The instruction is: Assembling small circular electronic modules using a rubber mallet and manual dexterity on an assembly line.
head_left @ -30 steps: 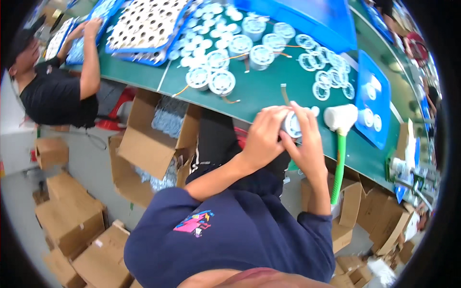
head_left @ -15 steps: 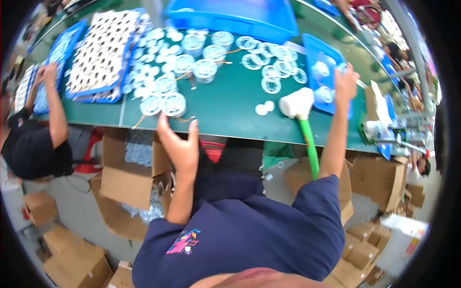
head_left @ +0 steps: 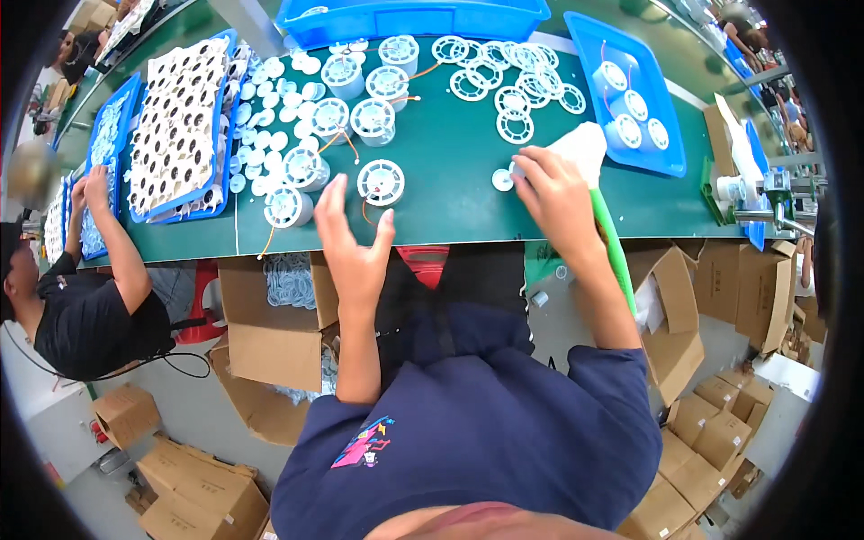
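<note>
My left hand [head_left: 351, 247] is open, thumb and fingers apart, just short of a white plastic cylinder [head_left: 381, 183] with a slotted round top and an orange wire. My right hand [head_left: 562, 200] reaches down with bent, parted fingers over two small white discs; one disc [head_left: 502, 180] shows plainly, the other is mostly covered by the fingertips. Under that wrist lies a mallet with a white head [head_left: 583, 148] and a green handle [head_left: 614, 256]. More wired cylinders [head_left: 329, 118] stand to the left and behind.
White slotted rings [head_left: 515, 126] lie at the back middle. A blue tray [head_left: 670, 148] on the right holds several cylinders. Loose white caps [head_left: 270, 117] spread beside a white perforated tray [head_left: 175, 126]. A blue bin [head_left: 414, 20] stands behind. A co-worker [head_left: 99, 297] sits left; cardboard boxes [head_left: 274, 360] stand below.
My right hand has come from the blue tray to the small discs. That tray now shows several upright cylinders. My left hand has drawn slightly away from the front cylinders, one now standing apart.
</note>
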Motion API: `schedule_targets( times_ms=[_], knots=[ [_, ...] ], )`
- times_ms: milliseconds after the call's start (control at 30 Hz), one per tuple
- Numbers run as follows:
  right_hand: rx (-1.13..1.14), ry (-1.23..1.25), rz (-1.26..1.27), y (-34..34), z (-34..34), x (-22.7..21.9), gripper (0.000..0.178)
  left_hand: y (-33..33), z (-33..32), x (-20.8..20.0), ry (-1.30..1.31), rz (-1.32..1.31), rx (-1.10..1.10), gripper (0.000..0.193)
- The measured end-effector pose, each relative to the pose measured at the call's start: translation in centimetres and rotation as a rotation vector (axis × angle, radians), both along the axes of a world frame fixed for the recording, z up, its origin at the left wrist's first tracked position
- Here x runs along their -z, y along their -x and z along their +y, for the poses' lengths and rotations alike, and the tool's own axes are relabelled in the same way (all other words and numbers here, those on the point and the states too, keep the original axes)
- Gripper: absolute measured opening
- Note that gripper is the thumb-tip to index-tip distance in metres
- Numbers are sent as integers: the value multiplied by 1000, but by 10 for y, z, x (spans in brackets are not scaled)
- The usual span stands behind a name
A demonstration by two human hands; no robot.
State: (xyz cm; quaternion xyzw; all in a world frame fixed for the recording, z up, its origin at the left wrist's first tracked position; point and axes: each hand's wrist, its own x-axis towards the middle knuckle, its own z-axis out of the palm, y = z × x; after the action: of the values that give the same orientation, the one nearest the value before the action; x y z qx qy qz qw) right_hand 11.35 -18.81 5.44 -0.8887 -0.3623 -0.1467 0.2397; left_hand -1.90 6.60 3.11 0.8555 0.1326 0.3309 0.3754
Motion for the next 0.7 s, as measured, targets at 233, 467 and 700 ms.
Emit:
schedule_targets(
  times_ms=[233, 467, 700],
  knots=[
    [-83, 111, 40, 9, 5, 13, 25, 37, -66, -5, 279, 211, 34, 81],
    [-175, 180, 27, 7, -1, 7, 21, -14, -60, 5, 214, 124, -102, 96],
    [-183, -165, 362, 17, 20, 7, 17, -44, -35, 13, 158, 73, -126, 63]
  ],
)
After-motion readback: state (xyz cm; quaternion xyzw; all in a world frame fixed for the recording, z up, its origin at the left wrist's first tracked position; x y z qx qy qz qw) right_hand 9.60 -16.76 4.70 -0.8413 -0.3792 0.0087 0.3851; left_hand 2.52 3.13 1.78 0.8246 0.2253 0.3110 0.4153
